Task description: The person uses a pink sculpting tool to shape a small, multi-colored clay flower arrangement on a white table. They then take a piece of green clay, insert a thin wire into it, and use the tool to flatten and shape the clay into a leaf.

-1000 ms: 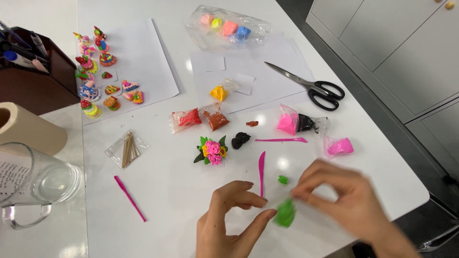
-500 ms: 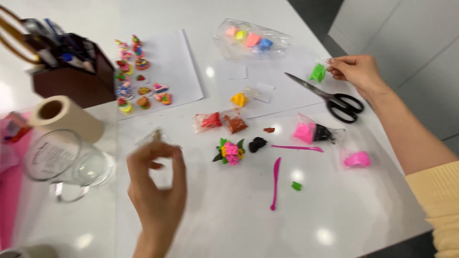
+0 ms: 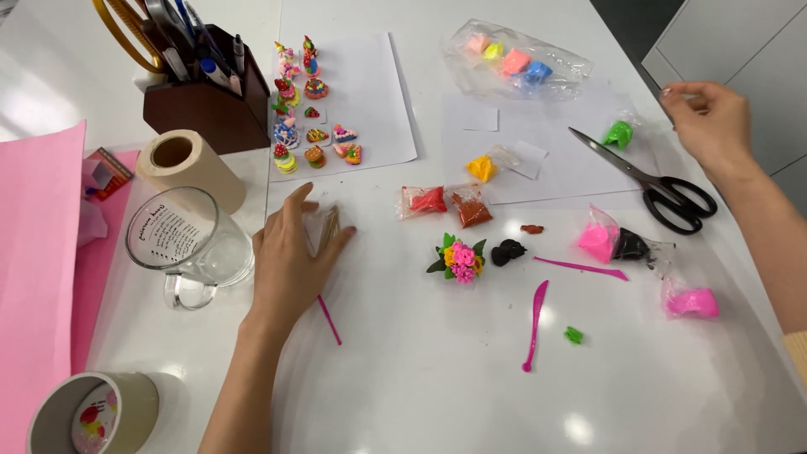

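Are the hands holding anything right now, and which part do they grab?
The left hand lies flat on a small clear bag of sticks, pressing rather than gripping. The right hand has its fingers curled near the green clay; whether it pinches anything cannot be told.

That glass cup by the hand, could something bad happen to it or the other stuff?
Maybe. The left hand lies on a small bag of sticks right beside the glass cup, so a sideways bump might tip it. The scissors lie open just below the right hand, so a careless reach could meet a blade. The tiny green clay bit lies loose on the table and might get squashed.
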